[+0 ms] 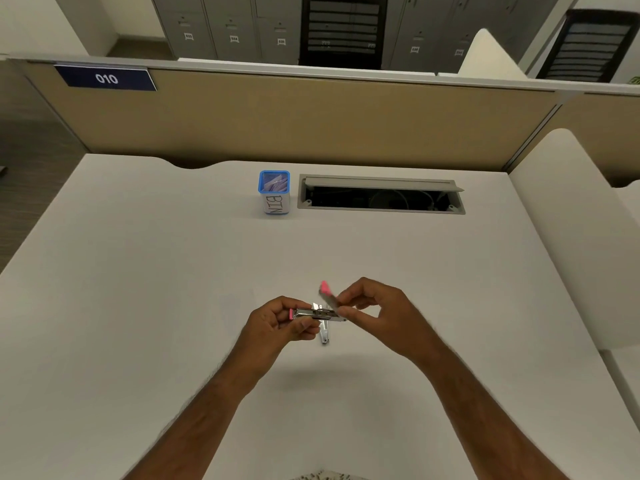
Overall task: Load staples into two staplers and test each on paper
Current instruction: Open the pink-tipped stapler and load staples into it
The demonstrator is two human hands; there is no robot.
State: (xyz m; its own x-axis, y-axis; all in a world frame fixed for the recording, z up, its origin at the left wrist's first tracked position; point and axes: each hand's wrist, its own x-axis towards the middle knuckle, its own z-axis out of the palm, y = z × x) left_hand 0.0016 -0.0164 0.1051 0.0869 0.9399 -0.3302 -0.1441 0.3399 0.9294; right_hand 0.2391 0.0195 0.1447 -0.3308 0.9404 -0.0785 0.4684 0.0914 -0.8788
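Head view, blue bin (pixel 274 199) holding papers (pixel 276 185)

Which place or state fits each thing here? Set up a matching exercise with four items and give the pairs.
Things:
1. stapler
2. blue bin
3. cable hatch
4. number plate

Places or states:
A. on the partition, far left
B. lid raised, set into the desk
C. held open between the left hand and right hand
D. standing on the desk, paper scraps inside

Pairs: 1-C, 2-D, 3-B, 4-A
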